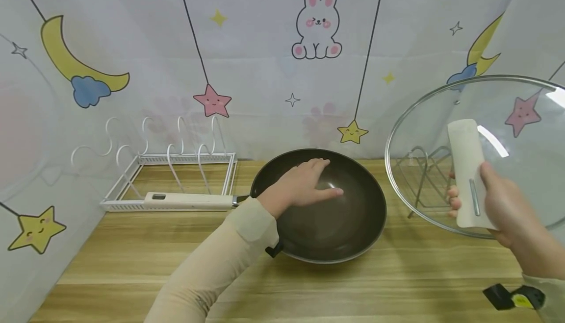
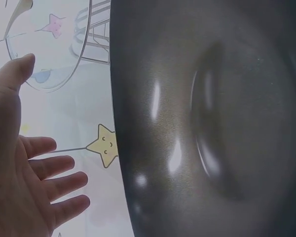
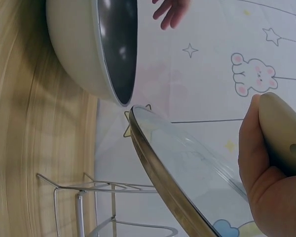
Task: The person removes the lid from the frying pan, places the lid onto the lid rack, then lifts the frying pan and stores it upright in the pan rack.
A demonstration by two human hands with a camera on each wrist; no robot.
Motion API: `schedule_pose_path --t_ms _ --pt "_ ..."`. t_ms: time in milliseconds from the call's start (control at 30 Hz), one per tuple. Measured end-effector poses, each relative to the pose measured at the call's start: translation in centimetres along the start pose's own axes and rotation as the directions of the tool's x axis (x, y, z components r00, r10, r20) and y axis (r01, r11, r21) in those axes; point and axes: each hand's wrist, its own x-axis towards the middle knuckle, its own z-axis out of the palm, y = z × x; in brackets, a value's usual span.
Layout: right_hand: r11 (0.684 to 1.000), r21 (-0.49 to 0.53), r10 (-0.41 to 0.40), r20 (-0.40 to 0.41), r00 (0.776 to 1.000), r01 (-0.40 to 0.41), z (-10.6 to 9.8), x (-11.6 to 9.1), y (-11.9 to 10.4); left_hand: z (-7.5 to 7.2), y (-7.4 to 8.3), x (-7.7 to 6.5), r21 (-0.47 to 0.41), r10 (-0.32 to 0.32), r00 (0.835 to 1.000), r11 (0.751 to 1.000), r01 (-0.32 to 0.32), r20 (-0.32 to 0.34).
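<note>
A dark-lined frying pan (image 1: pixel 348 225) with a cream outside and a cream handle (image 1: pixel 190 200) sits on the wooden table. My left hand (image 1: pixel 300 186) is held above the pan with fingers extended and nothing in it; the left wrist view shows its palm (image 2: pixel 15 197) beside the pan's rim. To the right, my right hand (image 1: pixel 512 210) grips the cream upright handle (image 1: pixel 465 156) of a large glass lid (image 1: pixel 525 166). The lid is raised and tilted, apart from the pan. In the right wrist view the fingers wrap that handle (image 3: pixel 286 123).
A white wire rack (image 1: pixel 125 206) stands at the back left, partly behind the pan's handle. Behind the lid is a metal wire rack (image 1: pixel 419 195), seen through the glass. A patterned cloth (image 1: pixel 265 53) hangs along the back of the wooden table (image 1: pixel 388 284).
</note>
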Motion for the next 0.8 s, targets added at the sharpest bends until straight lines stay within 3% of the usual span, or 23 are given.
schedule_pose_path --t_ms 800 --pt "0.996 -0.093 -0.002 -0.066 0.998 -0.004 -0.2 -0.6 -0.4 -0.5 2.0 1.6 0.026 0.051 0.999 0.998 -0.050 -0.018"
